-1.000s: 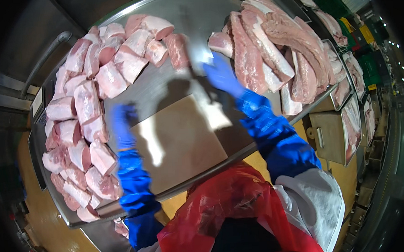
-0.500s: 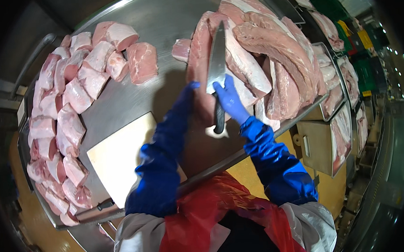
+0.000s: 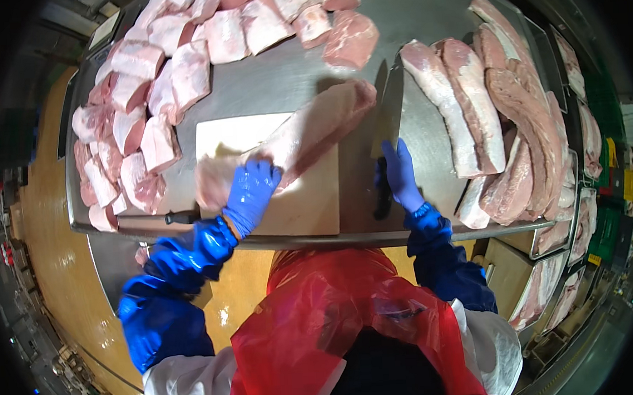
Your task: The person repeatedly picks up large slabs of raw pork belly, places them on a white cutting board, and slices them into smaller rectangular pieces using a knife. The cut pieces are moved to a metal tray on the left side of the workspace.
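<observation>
A long pale pork loin lies slantwise over the white cutting board, its far end reaching past the board onto the steel. My left hand, in a blue glove, is closed over the loin near its left end. Right of the board, my gloved right hand grips the black handle of a large knife. The wide blade points away from me and is apart from the meat. Cut pork chunks are spread along the left and far side of the table.
Several whole loins are piled on the right of the steel table. Another black-handled knife lies by the front edge, left of the board. Beyond the right edge stand bins of meat and green crates.
The loin has come from the pile on the right onto the board, with my left hand on it. The knife in my right hand remains held. My view has turned left.
</observation>
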